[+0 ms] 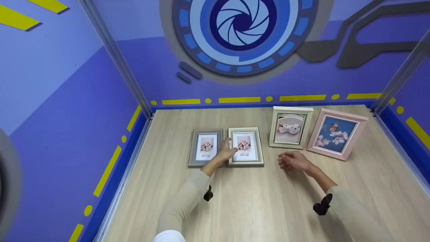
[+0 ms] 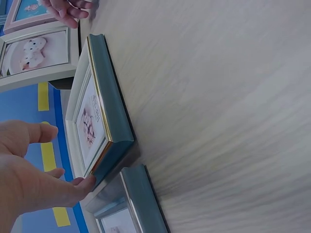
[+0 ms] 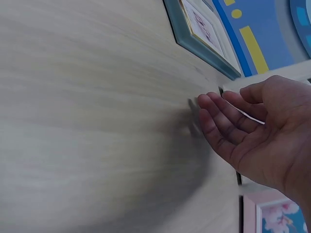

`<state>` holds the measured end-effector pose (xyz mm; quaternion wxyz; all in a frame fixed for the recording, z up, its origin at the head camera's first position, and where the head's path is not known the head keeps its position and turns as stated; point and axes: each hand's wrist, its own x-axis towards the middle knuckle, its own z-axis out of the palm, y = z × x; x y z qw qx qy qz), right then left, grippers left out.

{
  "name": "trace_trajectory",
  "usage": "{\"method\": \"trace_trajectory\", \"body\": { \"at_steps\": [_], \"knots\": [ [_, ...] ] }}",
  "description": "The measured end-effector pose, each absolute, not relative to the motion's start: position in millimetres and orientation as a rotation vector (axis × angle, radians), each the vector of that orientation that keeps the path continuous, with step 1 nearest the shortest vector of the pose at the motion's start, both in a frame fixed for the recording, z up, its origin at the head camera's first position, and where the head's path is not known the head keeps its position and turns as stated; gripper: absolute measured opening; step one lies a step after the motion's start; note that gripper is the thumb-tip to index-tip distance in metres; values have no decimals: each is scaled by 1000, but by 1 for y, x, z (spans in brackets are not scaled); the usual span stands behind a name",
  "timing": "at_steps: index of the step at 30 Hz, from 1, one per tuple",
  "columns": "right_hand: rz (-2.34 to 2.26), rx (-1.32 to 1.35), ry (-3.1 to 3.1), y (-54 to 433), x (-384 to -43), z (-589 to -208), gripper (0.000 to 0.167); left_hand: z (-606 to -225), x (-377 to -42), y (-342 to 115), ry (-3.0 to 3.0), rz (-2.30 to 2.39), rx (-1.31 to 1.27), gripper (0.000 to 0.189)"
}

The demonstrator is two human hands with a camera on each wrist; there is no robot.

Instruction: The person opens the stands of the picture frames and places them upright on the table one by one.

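My left hand (image 1: pixel 227 152) is at the left edge of a champagne-gold picture frame (image 1: pixel 248 149) that lies flat, face up. In the left wrist view its lower fingertips (image 2: pixel 88 183) meet that frame's side, while the thumb stays apart from it. Just left lies a grey-brown picture frame (image 1: pixel 205 149), also face up, with a similar flower picture. My right hand (image 1: pixel 294 160) hovers over the wood with loosely bent fingers and holds nothing. Behind it a cream picture frame (image 1: pixel 291 129) with a picture of white figures stands upright. Beside that stands a pink picture frame (image 1: pixel 337 136) showing a bird and blossoms.
The light wooden tabletop (image 1: pixel 248 201) runs under all the frames. Blue-purple printed panels enclose it, with a back wall (image 1: pixel 141 74) and metal corner posts (image 1: pixel 117 57). A dark wrist camera (image 1: pixel 322 205) sits on the right sleeve, another camera (image 1: pixel 208 194) on the left.
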<state>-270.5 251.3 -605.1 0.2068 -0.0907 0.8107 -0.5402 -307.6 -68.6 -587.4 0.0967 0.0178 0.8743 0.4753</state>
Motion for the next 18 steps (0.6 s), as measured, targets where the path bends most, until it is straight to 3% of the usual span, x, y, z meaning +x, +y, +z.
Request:
{"method": "trace_trajectory", "body": {
  "at_steps": [9, 18],
  "knots": [
    [-1498, -252, 2301, 217, -278, -615, 35, -592, -304, -66, 2513, 1413, 9, 81],
    [-1431, -351, 2488, 192, -282, -623, 36, -601, -305, -62, 2694, 1189, 56, 73]
  ]
}}
